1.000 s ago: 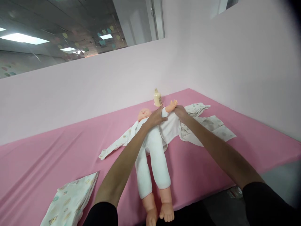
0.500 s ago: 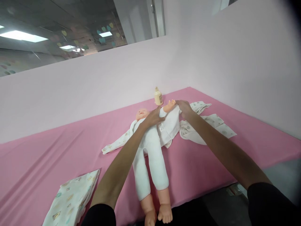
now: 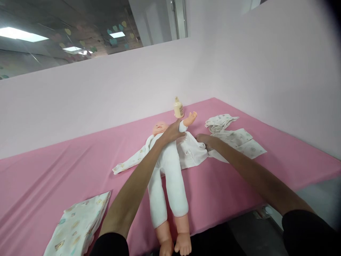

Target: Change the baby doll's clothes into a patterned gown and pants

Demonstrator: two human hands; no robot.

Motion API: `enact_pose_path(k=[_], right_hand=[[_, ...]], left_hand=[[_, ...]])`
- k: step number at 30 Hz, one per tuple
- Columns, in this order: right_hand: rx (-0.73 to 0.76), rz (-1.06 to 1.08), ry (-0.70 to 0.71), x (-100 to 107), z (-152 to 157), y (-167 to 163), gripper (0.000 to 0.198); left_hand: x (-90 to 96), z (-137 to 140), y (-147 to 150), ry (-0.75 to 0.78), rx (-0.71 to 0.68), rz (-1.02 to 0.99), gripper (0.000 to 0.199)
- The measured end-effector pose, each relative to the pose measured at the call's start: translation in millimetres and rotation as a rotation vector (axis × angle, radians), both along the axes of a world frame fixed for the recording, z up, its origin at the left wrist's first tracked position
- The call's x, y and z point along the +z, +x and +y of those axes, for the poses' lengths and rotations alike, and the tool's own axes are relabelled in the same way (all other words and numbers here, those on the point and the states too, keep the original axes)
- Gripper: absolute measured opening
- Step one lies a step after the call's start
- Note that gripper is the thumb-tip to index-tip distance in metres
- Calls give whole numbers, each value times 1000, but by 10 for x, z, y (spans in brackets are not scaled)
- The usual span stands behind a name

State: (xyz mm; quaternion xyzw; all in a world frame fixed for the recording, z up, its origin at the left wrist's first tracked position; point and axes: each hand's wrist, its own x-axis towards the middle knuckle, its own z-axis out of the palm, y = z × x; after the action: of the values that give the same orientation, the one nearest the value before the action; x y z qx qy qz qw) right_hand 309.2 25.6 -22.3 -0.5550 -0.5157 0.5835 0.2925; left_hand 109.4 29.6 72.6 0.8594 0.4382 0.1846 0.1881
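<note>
A baby doll [image 3: 173, 177] with a white cloth body lies on its back, feet toward me. My left hand [image 3: 172, 133] is closed around its upper arm, on the right side of the picture, and the doll's forearm points up and right. The printed left sleeve of a white baby shirt [image 3: 189, 153] lies out beside the doll, and the shirt's other half is spread open at the right. My right hand [image 3: 209, 140] is closed on that half's far edge, near the sleeve; its fingertips are partly hidden by the cloth.
A pale yellow pump bottle [image 3: 178, 108] stands by the wall. Patterned baby clothes [image 3: 220, 122] and a flat printed cloth [image 3: 245, 140] lie at the right. A folded printed cloth [image 3: 77, 224] lies front left. The pink sheet [image 3: 226, 195] ends at the front edge.
My right hand has moved down from beside the doll's hand, drawing the shirt half lower and flatter on the sheet. My left hand keeps its hold on the doll's arm.
</note>
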Motion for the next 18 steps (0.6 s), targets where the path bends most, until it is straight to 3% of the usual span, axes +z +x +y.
enact_pose_path(k=[3,6,9,14,18], right_hand=[[98,-60,-56,35,-34,-104,14],[150,-34,8,94,-99,-166,16],[134,54,184,153,-123,-120,15],[-202,-75,430,332,51,198,19],[-169,-332,709,464,264,336,19]], left_hand=[[-13,-7,1,-1,8,-2,28],[-33,0,-6,-2,1,-13,28],[-43,9,-23,0,-10,-23,27],[-50,22,-62,3,-19,-38,29],[-57,4,-81,8,-26,-58,30]])
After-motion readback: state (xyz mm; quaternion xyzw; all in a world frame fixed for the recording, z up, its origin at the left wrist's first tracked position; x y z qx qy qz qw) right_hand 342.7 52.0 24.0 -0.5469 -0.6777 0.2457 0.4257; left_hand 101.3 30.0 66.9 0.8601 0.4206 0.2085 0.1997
